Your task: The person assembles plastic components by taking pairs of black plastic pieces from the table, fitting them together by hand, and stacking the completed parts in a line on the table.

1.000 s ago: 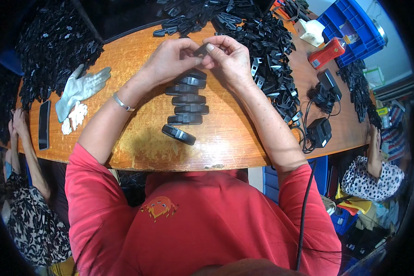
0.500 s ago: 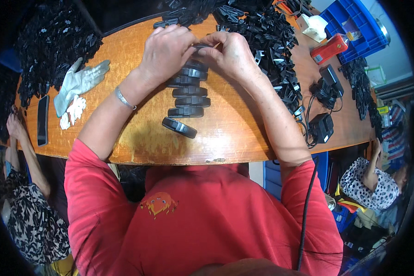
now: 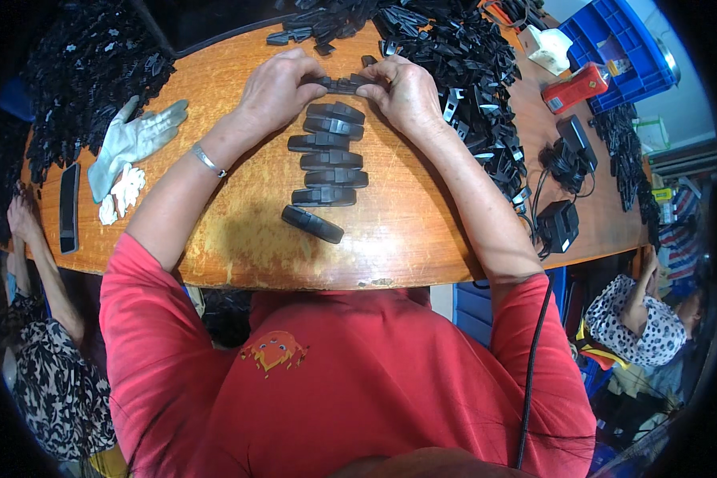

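Observation:
Beyond a column of dark plastic pieces, my left hand (image 3: 279, 89) pinches the left end of a black plastic part (image 3: 342, 83). The other end is between the thumb and fingers of my right hand (image 3: 406, 92). The part lies crosswise between them, a raised middle showing; its ends are hidden by the fingers. Several similar black pieces (image 3: 331, 161) run toward me on the wooden table (image 3: 406, 231), mostly side by side. The nearest piece (image 3: 312, 224) is tilted and a little apart. To the right of my right hand spreads a heap of black plastic parts (image 3: 486, 92).
More black parts heap at the far left (image 3: 95, 72) and far middle (image 3: 331, 22). A pale glove (image 3: 139, 139) and a phone (image 3: 70, 209) lie left. At right are a red box (image 3: 577, 86), a blue crate (image 3: 613, 48) and black adapters (image 3: 558, 225). Other people sit at both sides.
My hands have drawn apart sideways, and the black part between them shows more clearly, held across. The column of pieces looks about the same.

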Tool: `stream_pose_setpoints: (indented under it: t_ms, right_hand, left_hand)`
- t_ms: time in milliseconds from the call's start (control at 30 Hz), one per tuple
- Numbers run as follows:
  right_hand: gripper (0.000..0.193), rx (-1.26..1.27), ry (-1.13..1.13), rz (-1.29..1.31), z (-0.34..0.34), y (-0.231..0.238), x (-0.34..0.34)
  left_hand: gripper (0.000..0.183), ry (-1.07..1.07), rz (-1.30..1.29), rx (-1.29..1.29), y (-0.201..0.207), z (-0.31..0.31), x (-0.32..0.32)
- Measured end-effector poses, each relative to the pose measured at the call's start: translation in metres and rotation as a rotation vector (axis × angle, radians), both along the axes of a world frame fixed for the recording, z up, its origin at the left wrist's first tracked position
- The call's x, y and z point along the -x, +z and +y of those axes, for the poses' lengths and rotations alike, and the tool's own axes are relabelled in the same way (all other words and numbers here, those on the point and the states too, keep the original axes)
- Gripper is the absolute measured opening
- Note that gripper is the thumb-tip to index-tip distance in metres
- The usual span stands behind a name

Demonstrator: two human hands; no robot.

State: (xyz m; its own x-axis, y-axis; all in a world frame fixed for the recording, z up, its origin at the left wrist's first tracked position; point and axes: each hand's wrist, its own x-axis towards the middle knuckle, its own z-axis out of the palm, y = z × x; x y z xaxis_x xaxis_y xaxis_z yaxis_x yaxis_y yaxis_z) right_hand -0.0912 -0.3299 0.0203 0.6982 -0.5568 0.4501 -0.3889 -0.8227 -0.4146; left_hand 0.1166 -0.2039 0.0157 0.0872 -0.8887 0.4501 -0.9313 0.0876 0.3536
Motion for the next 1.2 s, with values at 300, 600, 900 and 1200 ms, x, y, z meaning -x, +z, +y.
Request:
stream_pose_setpoints:
  t_ms: [300, 600, 900, 1200]
  right_hand:
    - [0.026, 0.024, 0.189, 0.055, -0.009, 0.007, -0.017]
    - [0.033, -0.067, 0.022, 0.121, -0.009, 0.032, -0.045]
    - [0.016, 0.144, -0.038, 0.164, -0.017, 0.009, -0.097]
    - [0.026, 0.053, -0.018, 0.425, -0.009, 0.031, -0.046]
  left_hand:
    - [0.017, -0.068, 0.161, 0.008, 0.006, -0.008, -0.001]
    - [0.023, 0.125, 0.037, 0.077, 0.021, -0.023, -0.051]
    - [0.035, 0.309, -0.077, -0.004, 0.005, -0.044, -0.064]
    - [0.025, -0.007, 0.020, -0.022, 0.008, -0.001, -0.032]
